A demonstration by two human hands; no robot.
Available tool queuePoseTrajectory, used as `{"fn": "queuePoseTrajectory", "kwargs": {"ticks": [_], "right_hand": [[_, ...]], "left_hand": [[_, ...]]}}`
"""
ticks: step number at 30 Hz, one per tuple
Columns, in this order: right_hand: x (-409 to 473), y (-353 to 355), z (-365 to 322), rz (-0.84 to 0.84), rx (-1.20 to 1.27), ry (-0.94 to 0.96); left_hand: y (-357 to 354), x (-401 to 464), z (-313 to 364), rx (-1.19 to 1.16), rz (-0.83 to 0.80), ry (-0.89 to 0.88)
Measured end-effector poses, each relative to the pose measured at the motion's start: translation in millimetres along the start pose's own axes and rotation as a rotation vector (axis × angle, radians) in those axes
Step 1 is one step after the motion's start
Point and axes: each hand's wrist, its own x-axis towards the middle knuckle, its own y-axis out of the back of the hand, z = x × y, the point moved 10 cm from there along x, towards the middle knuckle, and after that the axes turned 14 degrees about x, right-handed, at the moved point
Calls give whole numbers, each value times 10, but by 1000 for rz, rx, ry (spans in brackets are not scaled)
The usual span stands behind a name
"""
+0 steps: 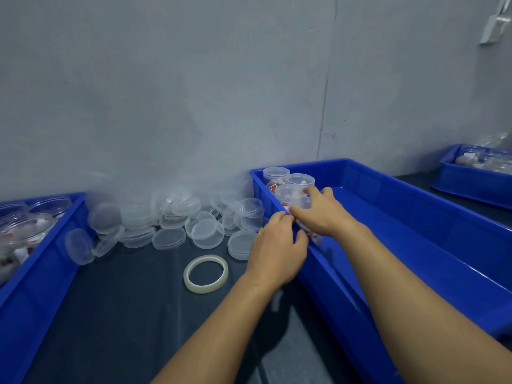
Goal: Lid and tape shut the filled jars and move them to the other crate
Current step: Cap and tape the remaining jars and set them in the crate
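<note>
Right hand [321, 210] curled round jar [304, 214] inside crate [401, 217] (near corner), left hand [277, 245] pinching its side.

1. The counter [133, 314] has a dark, matte top and runs up against a pale wall at the back.
2. A blue crate [41, 275] sits on its left part, cut off by the picture's edge, with clear jars inside.
3. A heap of clear round lids [177, 217] lies on the counter along the wall, between the left crate and the large crate; some are stacked, some lean on edge.
4. A roll of clear tape [205, 274] lies flat on the counter in front of the lids, apart from them.
5. A large blue crate [415, 245] rests on the right part.
6. A smaller blue crate [471, 184] stands at the far right, near the wall.
</note>
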Motion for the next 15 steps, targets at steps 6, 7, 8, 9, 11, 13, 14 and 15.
{"fn": "queuePoseTrajectory", "kwargs": {"ticks": [6,7,8,9,11,13,14,15], "right_hand": [[-312,99,-908,238,-410,316],[-378,10,-1087,221,-388,392],[-440,-138,-1241,166,-360,453],[-506,-337,-1363,82,-326,494],[-648,-868,-1492,-126,-266,522],[-780,-1423,-1469,-280,-266,518],[-833,-1680,-1397,-327,-286,505],[-878,-1908,-1303,-355,-306,487]], "left_hand": [[349,-156,-631,2,131,137],[417,-223,-815,22,145,190],[480,-307,-1012,65,152,247],[534,-402,-1211,119,151,301],[590,-622,-1596,205,115,406],[612,-879,-1959,239,81,506],[631,-1012,-2116,256,84,542],[651,-1136,-2246,278,95,560]]}}
